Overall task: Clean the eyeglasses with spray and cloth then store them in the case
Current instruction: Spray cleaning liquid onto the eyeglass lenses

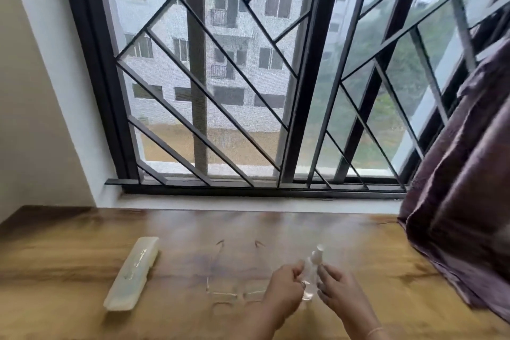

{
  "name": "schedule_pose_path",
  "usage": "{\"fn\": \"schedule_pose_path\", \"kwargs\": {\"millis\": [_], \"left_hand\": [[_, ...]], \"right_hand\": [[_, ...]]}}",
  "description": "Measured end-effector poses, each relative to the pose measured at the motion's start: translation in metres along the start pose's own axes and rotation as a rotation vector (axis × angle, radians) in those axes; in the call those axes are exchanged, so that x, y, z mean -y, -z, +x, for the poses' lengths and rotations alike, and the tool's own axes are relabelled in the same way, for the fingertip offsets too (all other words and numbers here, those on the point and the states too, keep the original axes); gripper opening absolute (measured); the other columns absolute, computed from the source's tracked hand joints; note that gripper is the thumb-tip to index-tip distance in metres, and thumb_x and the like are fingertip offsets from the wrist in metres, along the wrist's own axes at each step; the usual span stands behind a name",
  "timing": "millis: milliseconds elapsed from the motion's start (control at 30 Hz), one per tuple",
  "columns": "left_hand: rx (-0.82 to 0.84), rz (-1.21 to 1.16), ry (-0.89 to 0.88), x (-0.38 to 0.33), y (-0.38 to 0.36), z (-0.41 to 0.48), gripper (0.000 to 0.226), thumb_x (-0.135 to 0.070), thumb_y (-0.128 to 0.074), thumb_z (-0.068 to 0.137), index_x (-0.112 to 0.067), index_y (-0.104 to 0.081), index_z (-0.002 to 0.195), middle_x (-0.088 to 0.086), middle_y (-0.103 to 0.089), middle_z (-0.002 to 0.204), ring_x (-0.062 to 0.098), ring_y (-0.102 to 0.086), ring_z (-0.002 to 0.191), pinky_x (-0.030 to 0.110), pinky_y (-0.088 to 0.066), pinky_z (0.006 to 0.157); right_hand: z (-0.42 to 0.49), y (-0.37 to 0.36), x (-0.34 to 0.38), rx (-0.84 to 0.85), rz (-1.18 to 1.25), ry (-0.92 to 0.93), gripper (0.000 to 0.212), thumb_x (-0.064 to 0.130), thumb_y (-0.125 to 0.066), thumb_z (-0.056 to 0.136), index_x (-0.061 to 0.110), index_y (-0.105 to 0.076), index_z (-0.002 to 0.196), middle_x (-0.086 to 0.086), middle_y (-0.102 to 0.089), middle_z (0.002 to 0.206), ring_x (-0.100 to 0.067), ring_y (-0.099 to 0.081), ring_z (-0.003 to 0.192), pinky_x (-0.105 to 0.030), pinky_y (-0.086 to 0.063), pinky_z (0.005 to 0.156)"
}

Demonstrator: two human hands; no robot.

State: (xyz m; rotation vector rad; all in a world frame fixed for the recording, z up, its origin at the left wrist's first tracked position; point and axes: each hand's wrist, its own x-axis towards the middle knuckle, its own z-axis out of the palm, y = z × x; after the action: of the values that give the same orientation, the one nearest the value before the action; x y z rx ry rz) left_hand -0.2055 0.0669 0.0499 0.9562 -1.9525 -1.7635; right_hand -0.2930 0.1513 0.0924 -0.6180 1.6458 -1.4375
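- Glossy brown wooden table point(82, 243) under a barred window carries everything I need.
- Both hands meet on the small clear plastic spray bottle point(311, 273): left hand point(284, 288) and right hand point(338, 291) pinch its sides.
- It looks light and slick; I'd grip mid-body.
- Thin wire-rimmed clear eyeglasses point(234, 281) lie open beside my left hand, probably fragile; I'd lift them by the bridge.
- Translucent cream case point(132, 273) lies closed, further left.

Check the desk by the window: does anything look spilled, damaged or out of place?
Nothing stands out. The pale closed case and thin-framed eyeglasses lie flat on the wooden table; both hands hold the clear spray bottle upright.
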Motion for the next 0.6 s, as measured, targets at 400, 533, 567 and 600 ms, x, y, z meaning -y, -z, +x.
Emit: {"fn": "schedule_pose_path", "kwargs": {"millis": [400,533,567,600], "left_hand": [[-0.014,0.113,0.027,0.008,0.002,-0.007,0.054,-0.011,-0.049,0.079,-0.019,-0.05,0.132,-0.01,-0.056,0.128,0.008,-0.05,0.122,0.02,-0.037,0.102],[-0.336,0.193,-0.102,-0.008,0.039,-0.016,0.044,0.0,-0.052,0.081,-0.014,-0.061,0.122,0.001,-0.064,0.121,0.009,-0.059,0.111,0.009,-0.037,0.09],[-0.402,0.229,-0.14,-0.01,0.055,-0.02,0.044,0.003,-0.051,0.079,-0.015,-0.065,0.117,0.0,-0.067,0.116,0.009,-0.061,0.108,0.01,-0.038,0.091],[-0.469,0.284,-0.186,-0.011,0.072,-0.026,0.046,0.007,-0.049,0.077,-0.017,-0.068,0.112,-0.001,-0.069,0.112,0.009,-0.062,0.106,0.013,-0.041,0.092]], "right_hand": [[0.001,-0.004,-0.017,-0.183,-0.216,0.013,0.066,0.043,-0.066,0.071,0.002,-0.055,0.123,0.005,-0.07,0.083,-0.001,-0.063,0.074,-0.014,-0.049,0.068],[-0.012,-0.017,-0.013,-0.597,-0.562,0.356,0.076,0.062,-0.045,0.068,0.013,-0.045,0.126,-0.016,-0.053,0.113,-0.028,-0.05,0.092,-0.041,-0.042,0.09],[-0.015,-0.022,-0.013,-0.653,-0.615,0.54,0.058,0.053,-0.046,0.072,0.017,-0.049,0.117,-0.013,-0.056,0.1,-0.025,-0.051,0.08,-0.039,-0.047,0.082],[-0.016,-0.029,-0.015,-0.663,-0.659,0.69,0.039,0.041,-0.048,0.077,0.02,-0.051,0.11,-0.011,-0.059,0.09,-0.022,-0.052,0.073,-0.033,-0.048,0.075]]}}
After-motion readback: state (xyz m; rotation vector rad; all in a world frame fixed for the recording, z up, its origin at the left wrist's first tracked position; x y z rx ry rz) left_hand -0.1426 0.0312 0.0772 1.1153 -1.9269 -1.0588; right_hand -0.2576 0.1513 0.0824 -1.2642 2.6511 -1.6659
